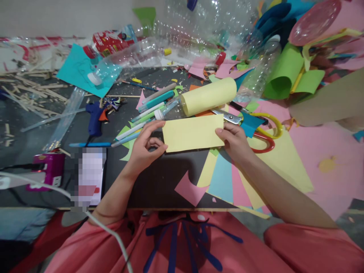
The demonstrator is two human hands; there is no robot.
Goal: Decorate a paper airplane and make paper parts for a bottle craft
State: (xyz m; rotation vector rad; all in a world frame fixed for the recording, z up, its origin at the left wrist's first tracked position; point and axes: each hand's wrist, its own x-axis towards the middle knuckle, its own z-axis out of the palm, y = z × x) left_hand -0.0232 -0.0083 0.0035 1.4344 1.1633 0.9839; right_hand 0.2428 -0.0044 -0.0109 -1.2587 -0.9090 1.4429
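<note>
A pale yellow rectangle of paper [193, 133] is stretched flat between my two hands, above the dark tabletop. My left hand [148, 146] pinches its left end, with fingertips at the upper and lower corners. At the right end, my right hand [234, 138] grips the edge between thumb and fingers. Just behind the sheet lies a plastic bottle [173, 108] with a yellow paper roll [210, 96] around its body. Scissors with yellow and red handles [265, 142] lie beyond my right hand, partly covered by a blue paper scrap [251, 124].
A blue glue gun [95, 117], several markers [157, 99] and a phone [91, 176] lie to the left. Clear plastic bottles [133, 57] crowd the back. Coloured paper strips [220, 178] and a pink scrap [190, 189] are near the front edge. A white cable [109, 231] crosses the lower left.
</note>
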